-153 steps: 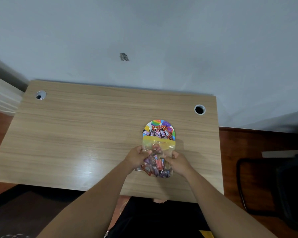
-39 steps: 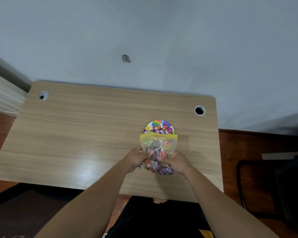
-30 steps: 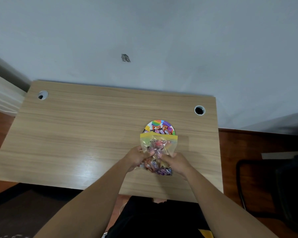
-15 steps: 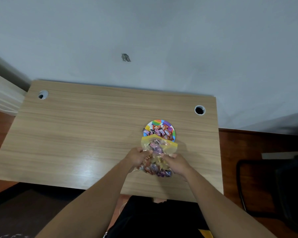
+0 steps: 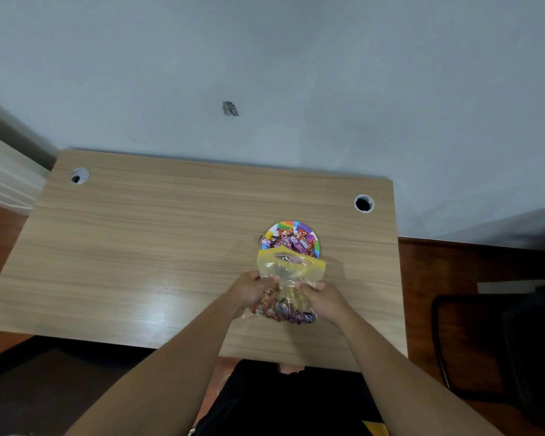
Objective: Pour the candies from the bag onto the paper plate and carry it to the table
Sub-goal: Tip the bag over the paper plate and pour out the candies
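A clear candy bag (image 5: 288, 272) with a yellow zip strip is held over the wooden table (image 5: 158, 247), its open mouth over the near edge of a colourful paper plate (image 5: 291, 226). Several wrapped candies (image 5: 291, 242) lie on the plate. More candies fill the bag's bottom near my wrists. My left hand (image 5: 249, 289) grips the bag's left side and my right hand (image 5: 323, 298) grips its right side. The bag hides the plate's near rim.
Two round cable holes sit in the table's far corners, one on the left (image 5: 79, 175) and one on the right (image 5: 363, 203). A grey wall rises behind the table. A dark chair (image 5: 497, 341) stands on the wood floor to the right.
Both hands have kept squeezing and shaking the bag. More candies now lie on the plate, one at its left rim, and the bag's upper part looks emptier.
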Demonstrator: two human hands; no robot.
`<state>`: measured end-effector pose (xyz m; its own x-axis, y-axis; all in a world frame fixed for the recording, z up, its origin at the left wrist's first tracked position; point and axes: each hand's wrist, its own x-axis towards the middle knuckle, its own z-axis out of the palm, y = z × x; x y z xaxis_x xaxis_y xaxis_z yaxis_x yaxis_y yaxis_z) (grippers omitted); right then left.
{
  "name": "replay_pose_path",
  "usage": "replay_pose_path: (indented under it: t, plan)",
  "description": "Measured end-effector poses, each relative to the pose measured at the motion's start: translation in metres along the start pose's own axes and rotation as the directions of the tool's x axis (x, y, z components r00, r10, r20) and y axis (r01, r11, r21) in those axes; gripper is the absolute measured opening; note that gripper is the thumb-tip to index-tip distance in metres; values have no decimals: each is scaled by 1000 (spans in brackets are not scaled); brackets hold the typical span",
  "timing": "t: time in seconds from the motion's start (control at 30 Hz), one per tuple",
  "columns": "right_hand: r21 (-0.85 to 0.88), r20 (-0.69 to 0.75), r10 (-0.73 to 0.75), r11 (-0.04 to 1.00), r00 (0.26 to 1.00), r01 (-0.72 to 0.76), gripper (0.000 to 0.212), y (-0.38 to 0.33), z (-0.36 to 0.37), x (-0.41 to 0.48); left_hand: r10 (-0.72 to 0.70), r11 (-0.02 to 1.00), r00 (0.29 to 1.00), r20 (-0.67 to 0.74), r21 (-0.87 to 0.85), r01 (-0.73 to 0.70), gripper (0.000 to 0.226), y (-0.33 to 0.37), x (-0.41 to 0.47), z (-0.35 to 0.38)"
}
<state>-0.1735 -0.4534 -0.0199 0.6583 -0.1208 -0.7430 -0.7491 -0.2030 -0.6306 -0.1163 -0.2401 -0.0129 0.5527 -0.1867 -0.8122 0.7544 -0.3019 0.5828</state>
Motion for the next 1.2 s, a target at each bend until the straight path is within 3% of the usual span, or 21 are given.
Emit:
replay_pose_path:
  t: [0.17, 0.27, 0.4, 0.53, 0.7, 0.83, 0.93, 1.1, 1.2]
  plan:
    - [56, 15, 34, 998, 999, -35, 40, 6, -1, 2, -14, 1000, 999, 30, 17, 13, 74, 8, -9, -5]
    - [68, 56, 49, 996, 997, -53, 48, 7, -3, 0, 88, 995, 994, -70, -41, -90, 66, 15, -12, -11]
    - [119, 155, -14, 993, 988, -5, 38, -5, -9, -9, 331, 925, 932, -148, -144, -352, 41, 22, -15, -22]
    - [118, 142, -107, 989, 984, 90, 42, -15, -22, -21, 396, 878, 886, -242, -183, -442, 30, 44, -23, -39]
    - [20, 178, -228, 974, 957, 228, 32, -40, -33, -47, 543, 830, 815, -204, -16, -557, 15, 73, -37, -51]
    - [58, 82, -338, 941, 938, 334, 28, -78, -45, -61, 688, 724, 713, -134, 67, -687, 15, 95, -49, -59]
    - [72, 59, -415, 909, 908, 411, 42, -108, -43, -65, 768, 640, 629, -121, 165, -750, 11, 108, -58, -64]
    - [-264, 8, -628, 749, 778, 607, 54, -158, -25, -71, 857, 507, 504, -109, 349, -788, 12, 127, -71, -67]
    - [-359, 31, -740, 620, 672, 698, 43, -184, -7, -74, 901, 419, 416, -120, 481, -770, 9, 131, -77, -67]
